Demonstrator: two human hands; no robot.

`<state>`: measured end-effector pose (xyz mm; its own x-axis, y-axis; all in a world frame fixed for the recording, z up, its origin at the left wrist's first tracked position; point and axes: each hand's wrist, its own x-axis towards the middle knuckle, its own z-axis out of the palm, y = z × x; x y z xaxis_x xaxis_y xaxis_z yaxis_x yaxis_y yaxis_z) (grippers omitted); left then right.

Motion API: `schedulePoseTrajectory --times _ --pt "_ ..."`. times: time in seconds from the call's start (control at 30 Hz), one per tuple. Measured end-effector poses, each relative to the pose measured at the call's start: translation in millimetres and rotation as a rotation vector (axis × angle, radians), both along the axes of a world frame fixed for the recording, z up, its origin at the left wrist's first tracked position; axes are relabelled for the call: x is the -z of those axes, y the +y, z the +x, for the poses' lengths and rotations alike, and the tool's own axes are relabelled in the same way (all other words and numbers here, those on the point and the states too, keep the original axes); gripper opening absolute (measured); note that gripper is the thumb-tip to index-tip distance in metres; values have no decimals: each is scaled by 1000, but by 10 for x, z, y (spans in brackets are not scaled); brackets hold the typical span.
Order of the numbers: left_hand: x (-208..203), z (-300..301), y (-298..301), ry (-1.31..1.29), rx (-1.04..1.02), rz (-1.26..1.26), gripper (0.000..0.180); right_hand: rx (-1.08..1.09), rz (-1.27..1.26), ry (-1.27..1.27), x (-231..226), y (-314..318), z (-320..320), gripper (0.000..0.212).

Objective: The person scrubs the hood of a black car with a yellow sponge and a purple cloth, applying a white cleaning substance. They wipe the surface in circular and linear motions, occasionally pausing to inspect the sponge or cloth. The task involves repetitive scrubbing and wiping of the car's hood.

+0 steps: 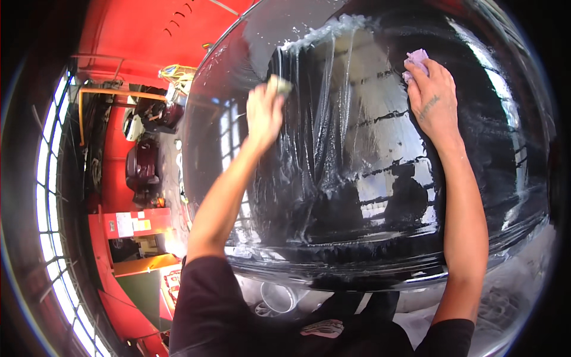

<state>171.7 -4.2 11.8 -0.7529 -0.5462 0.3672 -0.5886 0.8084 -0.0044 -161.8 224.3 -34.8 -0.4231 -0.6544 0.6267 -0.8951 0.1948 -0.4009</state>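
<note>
Both my arms reach out over a large, glossy black car panel [333,214], likely a hood, that curves away in front of me. My left hand [263,118] is closed around a pale yellow-green sponge-like block [282,87] on the panel's left part. Further right, my right hand [435,102] grips a crumpled lilac cloth [417,58] against the surface. Between the hands, whitish suds [339,30] lie toward the far side, and wet streaks run down from them. Reflections of windows and of my figure show in the black finish.
A pale bucket [278,297] stands on the floor below the panel's near edge. At the left are a red wall [119,178], an orange metal frame [122,92], a dark maroon car part [143,163] and a yellow coiled cord [177,74]. Tall barred windows [50,196] line the far left.
</note>
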Motion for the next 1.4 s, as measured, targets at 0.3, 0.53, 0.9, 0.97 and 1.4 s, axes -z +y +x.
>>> schedulePoseTrajectory --times 0.3,0.53,0.9,0.97,1.4 --pt "-100 -2 -341 -19 -11 0 47 13 18 35 -94 1 97 34" --pt "13 -13 -86 -13 14 60 48 -1 -4 1 8 11 -3 35" --pt "-34 -707 -902 22 48 -61 42 -21 36 -15 -114 -32 210 37" --pt "59 -985 -812 -3 -110 -50 45 -28 14 -15 -22 -38 112 37" --pt "25 -1065 143 67 333 -32 51 -24 48 -43 -43 -45 137 38"
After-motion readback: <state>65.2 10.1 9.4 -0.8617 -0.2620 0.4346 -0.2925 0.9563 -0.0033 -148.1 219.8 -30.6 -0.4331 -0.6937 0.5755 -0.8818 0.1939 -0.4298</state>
